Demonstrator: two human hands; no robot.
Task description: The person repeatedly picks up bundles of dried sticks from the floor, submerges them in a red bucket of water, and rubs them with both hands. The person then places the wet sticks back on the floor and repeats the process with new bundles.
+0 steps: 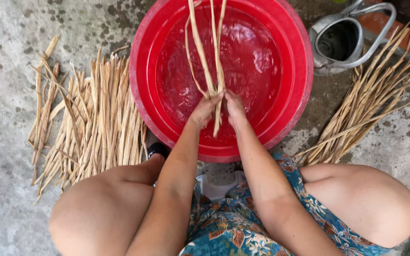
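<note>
Knees and floral-print garment point(243, 227) at 6 o'clock; both hands work over a basin.

Red basin point(167, 123) of water sits at 12 o'clock. Dry strip pile point(91, 128) lies at 9 o'clock, second bundle point(366, 109) at 3 o'clock, metal watering can point(342, 38) at 1 o'clock. Left hand point(205, 110) and right hand point(234, 108) are closed together, pinching several long fibre strips point(214, 71) at centre, above the water. Risk: wet strips may slip from the pinch or kink where bent sharply.
</note>
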